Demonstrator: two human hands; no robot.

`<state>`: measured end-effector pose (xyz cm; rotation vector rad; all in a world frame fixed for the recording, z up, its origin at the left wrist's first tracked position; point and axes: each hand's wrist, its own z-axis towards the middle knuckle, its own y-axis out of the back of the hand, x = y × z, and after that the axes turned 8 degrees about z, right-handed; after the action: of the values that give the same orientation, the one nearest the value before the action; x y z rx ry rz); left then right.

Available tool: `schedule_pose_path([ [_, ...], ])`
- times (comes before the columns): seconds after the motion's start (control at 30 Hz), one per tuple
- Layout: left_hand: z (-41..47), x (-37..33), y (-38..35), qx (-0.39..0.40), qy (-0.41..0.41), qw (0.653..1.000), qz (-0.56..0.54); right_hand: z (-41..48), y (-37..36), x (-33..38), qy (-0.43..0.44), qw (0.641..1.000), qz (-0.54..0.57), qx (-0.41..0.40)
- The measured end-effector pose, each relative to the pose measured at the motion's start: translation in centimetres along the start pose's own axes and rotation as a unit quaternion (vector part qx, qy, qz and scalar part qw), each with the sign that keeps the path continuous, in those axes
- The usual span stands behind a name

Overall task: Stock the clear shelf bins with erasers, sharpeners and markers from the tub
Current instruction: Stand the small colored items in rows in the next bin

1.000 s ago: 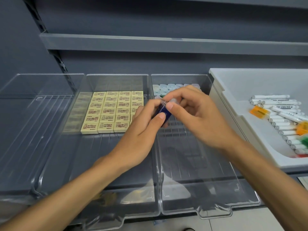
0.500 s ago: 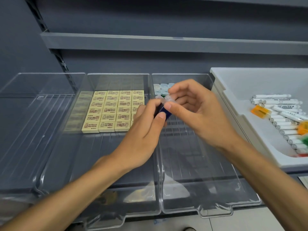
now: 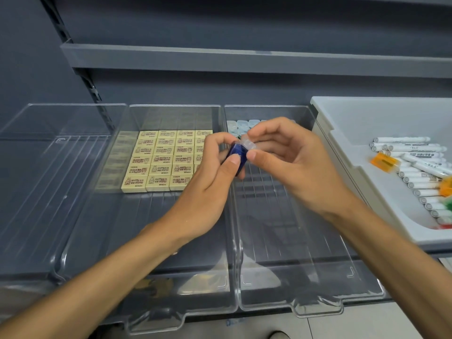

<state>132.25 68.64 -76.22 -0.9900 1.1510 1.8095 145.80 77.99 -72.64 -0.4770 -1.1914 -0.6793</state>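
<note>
Both hands meet above the divide between the middle bin (image 3: 176, 241) and the right bin (image 3: 293, 241). My left hand (image 3: 205, 192) pinches a small blue sharpener (image 3: 236, 154) between thumb and fingers. My right hand (image 3: 288, 162) pinches the sharpener's clear cap end (image 3: 248, 144). Cream erasers (image 3: 159, 162) lie in neat rows at the back of the middle bin. Several pale blue sharpeners (image 3: 242, 127) sit at the back of the right bin, partly hidden by my fingers. White markers (image 3: 415, 165) and an orange sharpener (image 3: 384, 162) lie in the grey tub (image 3: 342, 148).
A third clear bin (image 3: 49, 192) stands at the left with nothing in it. A grey shelf (image 3: 244, 59) runs overhead, with a slotted upright (image 3: 93, 89) at the back left. The bins' front lips overhang the shelf edge.
Both hands have stayed together on the blue sharpener. My right fingers have shifted slightly on its clear end; the hands sit a touch lower in view.
</note>
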Motion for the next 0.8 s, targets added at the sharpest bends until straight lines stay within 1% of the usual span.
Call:
schedule_pose_path([
  [0.1,0.0,0.1,-0.1,0.004,-0.003,1.0,-0.011,0.1,-0.4,-0.2,0.005,1.0,0.024,-0.018],
  [0.23,-0.1,0.4,-0.2,0.002,0.006,1.0,-0.03,0.4,-0.6,-0.3,-0.007,0.999,0.034,-0.001],
  [0.6,0.5,1.3,0.1,0.013,-0.005,0.998,-0.055,0.5,-0.3,-0.1,-0.04,0.998,0.052,0.012],
  [0.8,0.5,1.2,-0.1,0.017,-0.026,0.998,-0.053,0.3,-0.4,0.1,-0.031,0.998,0.053,0.011],
])
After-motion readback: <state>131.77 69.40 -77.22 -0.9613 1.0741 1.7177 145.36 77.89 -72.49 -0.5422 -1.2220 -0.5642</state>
